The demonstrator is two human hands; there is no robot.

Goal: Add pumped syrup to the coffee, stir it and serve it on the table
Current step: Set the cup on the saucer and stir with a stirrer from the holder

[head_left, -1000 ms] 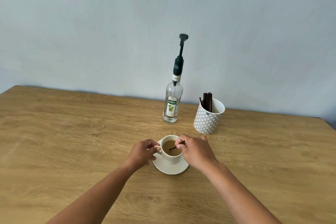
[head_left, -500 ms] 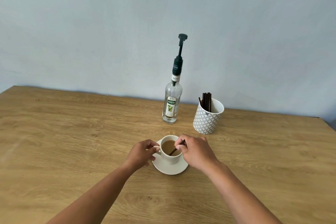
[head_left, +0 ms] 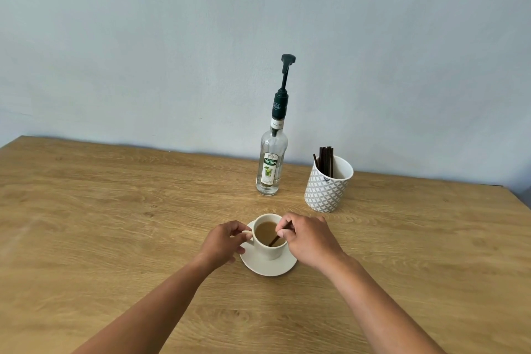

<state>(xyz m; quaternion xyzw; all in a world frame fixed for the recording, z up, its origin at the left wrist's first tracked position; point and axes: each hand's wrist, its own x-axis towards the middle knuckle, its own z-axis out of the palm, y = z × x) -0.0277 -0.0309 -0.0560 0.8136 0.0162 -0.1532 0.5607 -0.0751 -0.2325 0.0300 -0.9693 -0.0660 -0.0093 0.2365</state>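
A white cup (head_left: 270,250) of light brown coffee stands on a white saucer (head_left: 268,266) in the middle of the wooden table (head_left: 115,224). My left hand (head_left: 224,241) pinches the cup's handle on its left side. My right hand (head_left: 309,238) hovers over the cup's right rim and holds a dark stir stick (head_left: 275,240), whose lower end dips into the coffee. Behind the cup stands a clear syrup bottle (head_left: 271,164) with a dark pump on top, upright and untouched.
A patterned white holder (head_left: 327,190) with several dark stir sticks stands to the right of the bottle, behind my right hand. A pale wall runs along the table's far edge. The table's right corner shows at the far right.
The stir stick's tip has shifted inside the cup, from its right side toward the near side. Both hands stay in place at the cup.
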